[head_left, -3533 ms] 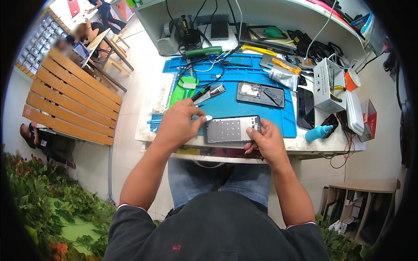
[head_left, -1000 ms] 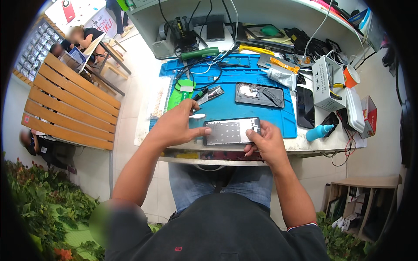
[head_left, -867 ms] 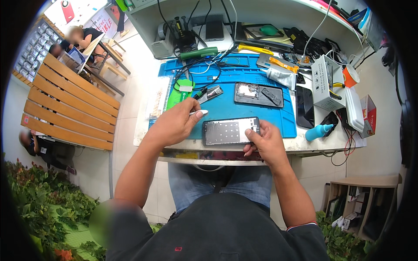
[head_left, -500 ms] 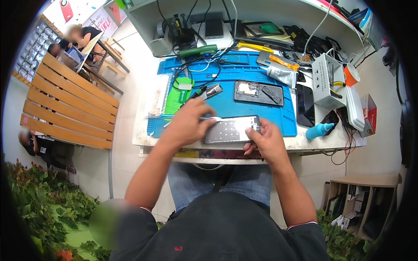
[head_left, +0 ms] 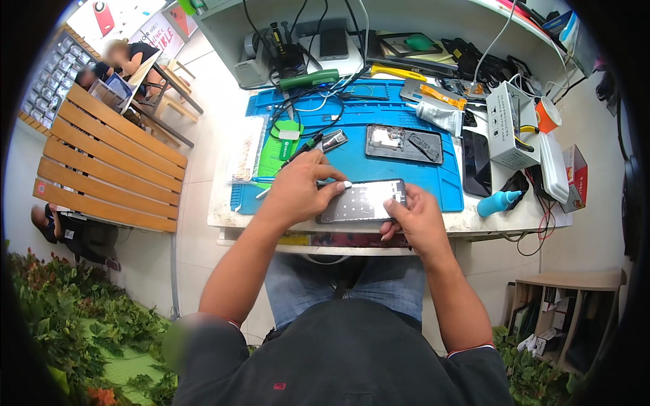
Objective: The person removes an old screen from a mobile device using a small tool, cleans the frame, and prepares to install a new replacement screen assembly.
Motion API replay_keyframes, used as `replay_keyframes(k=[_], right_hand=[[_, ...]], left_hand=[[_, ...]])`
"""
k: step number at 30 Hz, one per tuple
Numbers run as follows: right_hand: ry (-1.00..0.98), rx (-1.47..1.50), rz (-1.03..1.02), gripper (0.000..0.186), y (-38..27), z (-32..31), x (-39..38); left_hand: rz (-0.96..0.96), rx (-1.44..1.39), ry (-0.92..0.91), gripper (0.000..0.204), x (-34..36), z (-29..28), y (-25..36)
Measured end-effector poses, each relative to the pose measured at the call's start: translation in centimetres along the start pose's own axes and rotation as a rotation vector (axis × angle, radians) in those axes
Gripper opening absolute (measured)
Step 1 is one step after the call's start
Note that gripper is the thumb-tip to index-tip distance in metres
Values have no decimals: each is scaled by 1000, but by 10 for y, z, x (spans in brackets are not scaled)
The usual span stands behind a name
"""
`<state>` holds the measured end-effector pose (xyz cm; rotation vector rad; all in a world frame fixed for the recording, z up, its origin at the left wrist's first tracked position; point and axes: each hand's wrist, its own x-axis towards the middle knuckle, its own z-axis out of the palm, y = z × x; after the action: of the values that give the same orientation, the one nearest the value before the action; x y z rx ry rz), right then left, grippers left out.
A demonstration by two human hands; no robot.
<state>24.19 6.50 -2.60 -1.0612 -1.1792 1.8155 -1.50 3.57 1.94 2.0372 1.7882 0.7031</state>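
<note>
My right hand [head_left: 421, 215] grips the right end of a dark-edged phone frame [head_left: 362, 206], its thumb on the silver inner face. My left hand [head_left: 303, 191] is closed in a pinch over the frame's upper left corner. From its fingertips pokes the rounded end of a thin white stick [head_left: 347, 184]; the middle of the stick is hidden by the hand. Beyond the frame, an opened phone housing [head_left: 403, 145] with parts showing lies on the blue work mat [head_left: 338, 166]. A small metallic part [head_left: 334, 140] and a black pen-like tool [head_left: 306, 147] lie beyond my left hand.
A green pad [head_left: 276, 145] is at the mat's left. To the right are a dark phone [head_left: 476, 162], a white tube [head_left: 440, 117], a light blue bottle [head_left: 497, 203] and a white box [head_left: 509, 128]. Cables [head_left: 318, 101] loop across the back. Several people sit far left.
My left hand has shifted slightly right along the frame's top edge, and the white stick's end with it. My right hand keeps its hold on the phone frame.
</note>
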Motion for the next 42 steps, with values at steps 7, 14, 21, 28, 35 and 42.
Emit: replay_keyframes(k=[7, 14, 21, 28, 35, 42], right_hand=[[15, -11, -4, 35, 1, -1, -1], [3, -15, -4, 35, 2, -1, 0], [1, -3, -19, 36, 1, -1, -1], [11, -12, -18, 36, 1, 0, -1], [31, -34, -35, 34, 2, 3, -3], [21, -50, -61, 31, 2, 3, -1]], left_hand=[[-137, 177, -35, 18, -6, -36, -13], [-133, 78, 31, 19, -8, -30, -9], [-112, -25, 46, 18, -8, -27, -23], [-137, -31, 189, 14, -19, -17, -18], [-151, -39, 129, 15, -63, -4, -10], [-226, -142, 231, 13, -68, -10, -1]])
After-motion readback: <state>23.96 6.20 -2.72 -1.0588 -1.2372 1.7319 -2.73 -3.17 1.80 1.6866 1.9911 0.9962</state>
